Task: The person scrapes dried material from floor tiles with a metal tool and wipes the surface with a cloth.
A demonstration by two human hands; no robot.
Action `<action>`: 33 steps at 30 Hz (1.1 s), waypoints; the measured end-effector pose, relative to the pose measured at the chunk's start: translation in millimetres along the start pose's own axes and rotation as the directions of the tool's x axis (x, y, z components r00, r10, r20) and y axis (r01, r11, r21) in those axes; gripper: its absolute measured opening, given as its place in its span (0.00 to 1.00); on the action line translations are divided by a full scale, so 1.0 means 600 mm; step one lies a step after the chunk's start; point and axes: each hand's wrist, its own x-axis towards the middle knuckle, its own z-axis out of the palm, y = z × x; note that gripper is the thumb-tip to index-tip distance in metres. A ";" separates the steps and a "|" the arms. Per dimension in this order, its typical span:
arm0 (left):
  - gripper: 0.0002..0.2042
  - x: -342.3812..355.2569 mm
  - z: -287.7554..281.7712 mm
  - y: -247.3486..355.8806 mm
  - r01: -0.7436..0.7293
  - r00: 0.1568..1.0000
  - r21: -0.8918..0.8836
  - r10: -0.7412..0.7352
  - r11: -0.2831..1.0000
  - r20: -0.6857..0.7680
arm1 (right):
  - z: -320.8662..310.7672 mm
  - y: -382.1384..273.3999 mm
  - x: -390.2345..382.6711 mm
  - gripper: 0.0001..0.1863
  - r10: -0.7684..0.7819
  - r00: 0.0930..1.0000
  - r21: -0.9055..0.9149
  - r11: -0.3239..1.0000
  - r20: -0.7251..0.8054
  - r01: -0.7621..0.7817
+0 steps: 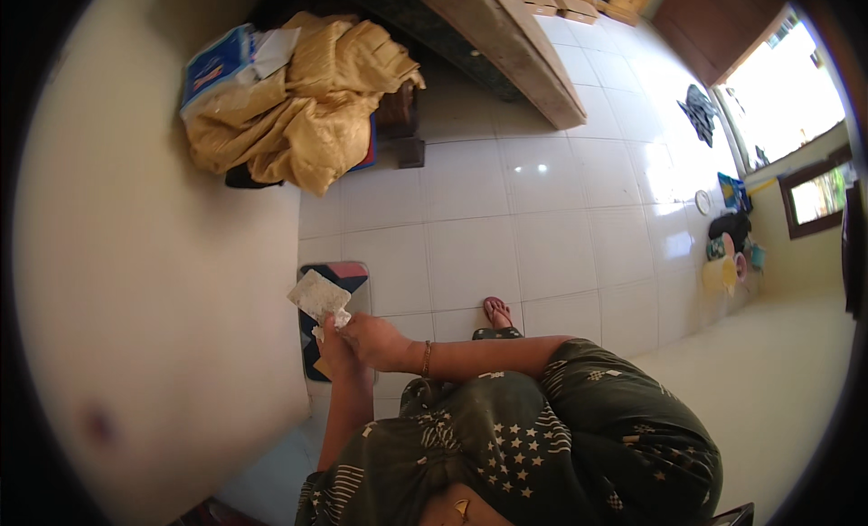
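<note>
In front of me, close to the pale wall (163, 282), my left hand (335, 352) is closed at the lower end of a flat rectangular plate (318, 293). The plate is greyish white and looks smeared with paste, like a putty scraper, and its handle is hidden. A rough white lump (342, 317) shows at the plate's lower edge, by the fingers. My right hand (378, 342), with a bracelet at its wrist, is closed and pressed against the left beside that lump. What its fingers grip is hidden.
A dark patterned mat (360, 277) lies below my hands on the white tiled floor (470, 264). Golden cloth (316, 101) is heaped by the wall, near a wooden-edged slab (533, 65). Buckets (720, 274) and bags stand at the right, near a bright doorway (778, 96).
</note>
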 end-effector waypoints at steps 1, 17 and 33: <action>0.15 0.011 -0.004 -0.015 0.042 0.997 -0.003 -0.042 0.999 0.057 | -0.003 0.012 -0.003 0.08 -0.028 0.998 -0.022 0.999 -0.054 0.027; 0.11 -0.078 0.366 -0.296 0.376 0.836 0.274 -0.452 0.885 0.312 | -0.393 0.240 -0.178 0.06 0.227 0.930 0.068 0.974 -0.289 -0.217; 0.19 0.057 0.593 -0.321 0.157 0.792 0.669 -0.497 0.726 0.354 | -0.708 0.668 -0.706 0.13 0.894 0.060 0.864 0.446 -0.445 -0.236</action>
